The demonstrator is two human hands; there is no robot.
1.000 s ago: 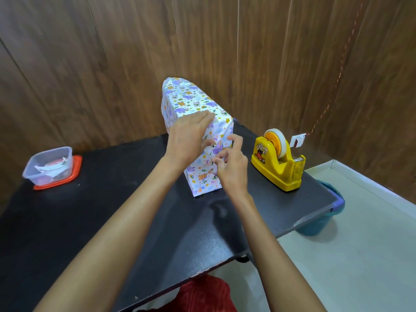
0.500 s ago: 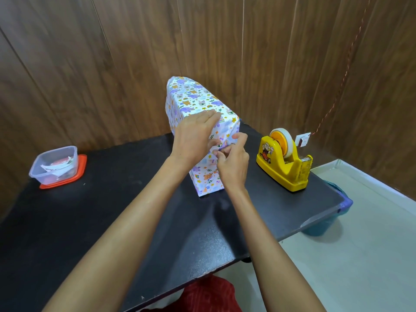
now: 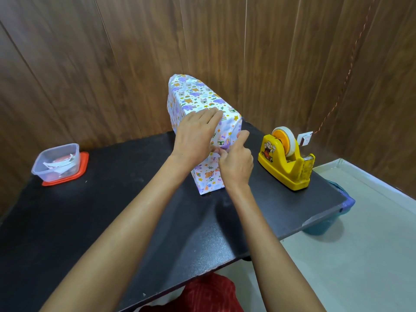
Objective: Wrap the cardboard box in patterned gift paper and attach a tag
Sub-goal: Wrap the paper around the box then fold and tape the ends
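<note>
Gift-wrapped box [image 3: 202,102] upright at frame centre on black table [image 3: 112,210] | left hand [image 3: 193,138] flat, fingers straight, pressing end fold, likely to keep it closed | right hand [image 3: 236,163] forefinger on flap, rest curled, pinch unclear | yellow tape dispenser [image 3: 286,163] just right, within reach.

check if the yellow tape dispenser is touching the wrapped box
Apart. The head view shows a strip of bare black table between the wrapped box and the yellow tape dispenser.
</note>
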